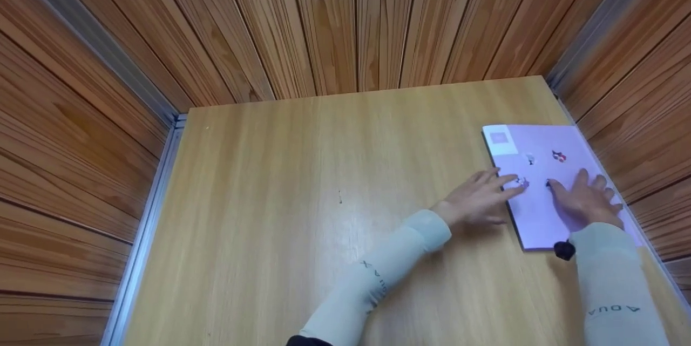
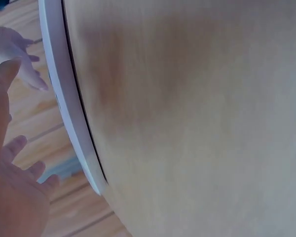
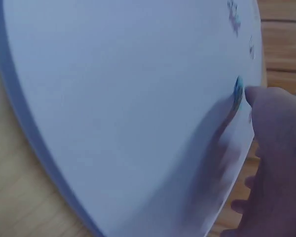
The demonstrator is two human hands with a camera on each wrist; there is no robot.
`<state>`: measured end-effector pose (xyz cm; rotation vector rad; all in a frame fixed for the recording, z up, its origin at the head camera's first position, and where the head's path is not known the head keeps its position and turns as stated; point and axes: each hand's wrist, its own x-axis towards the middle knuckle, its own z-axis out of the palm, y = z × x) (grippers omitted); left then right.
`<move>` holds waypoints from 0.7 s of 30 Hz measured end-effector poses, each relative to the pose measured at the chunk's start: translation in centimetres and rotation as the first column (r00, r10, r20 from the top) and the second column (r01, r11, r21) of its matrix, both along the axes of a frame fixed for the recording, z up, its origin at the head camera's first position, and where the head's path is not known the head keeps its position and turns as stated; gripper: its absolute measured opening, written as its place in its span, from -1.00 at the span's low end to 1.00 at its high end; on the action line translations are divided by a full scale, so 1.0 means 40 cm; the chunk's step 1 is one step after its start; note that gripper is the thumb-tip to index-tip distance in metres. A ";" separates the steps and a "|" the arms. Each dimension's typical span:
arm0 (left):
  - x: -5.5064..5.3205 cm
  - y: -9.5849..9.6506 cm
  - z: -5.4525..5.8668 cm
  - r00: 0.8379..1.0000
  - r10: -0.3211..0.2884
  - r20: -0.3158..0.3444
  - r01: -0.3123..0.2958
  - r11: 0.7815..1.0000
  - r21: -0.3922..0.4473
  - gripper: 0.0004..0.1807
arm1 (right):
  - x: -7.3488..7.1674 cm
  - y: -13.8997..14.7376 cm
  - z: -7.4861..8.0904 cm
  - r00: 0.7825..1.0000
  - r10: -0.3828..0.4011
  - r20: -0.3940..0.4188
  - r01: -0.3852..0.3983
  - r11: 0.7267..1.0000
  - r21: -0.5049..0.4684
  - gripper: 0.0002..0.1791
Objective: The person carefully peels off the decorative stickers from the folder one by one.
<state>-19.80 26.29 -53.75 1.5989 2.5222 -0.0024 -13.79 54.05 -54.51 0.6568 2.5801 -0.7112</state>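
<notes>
A lilac book-like slab (image 1: 545, 211) with a pale square at its far left corner lies at the table's right side. Small colourful stickers (image 1: 559, 156) dot its face. My left hand (image 1: 480, 195) reaches over its left edge, fingers spread, nothing held. My right hand (image 1: 588, 200) is over the slab's right part with fingers apart. In the right wrist view, the thumb (image 3: 271, 101) of that hand points at a small teal piece (image 3: 238, 93) on the surface, its tip right beside it. The left wrist view shows the slab's thick side (image 2: 71, 108) near my left fingers.
The wooden table (image 1: 302, 173) has a small dark mark (image 1: 340, 197) near its middle. Wood-plank walls (image 1: 329, 22) enclose it at the back and both sides, with metal strips (image 1: 143, 227) along the side edges. The slab's right side lies along the right edge strip.
</notes>
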 end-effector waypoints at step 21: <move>0.043 0.011 -0.050 0.999 -0.028 0.040 0.032 0.995 -0.098 -0.29 | -0.004 0.012 -0.045 0.996 0.046 0.074 -0.048 0.999 0.014 0.27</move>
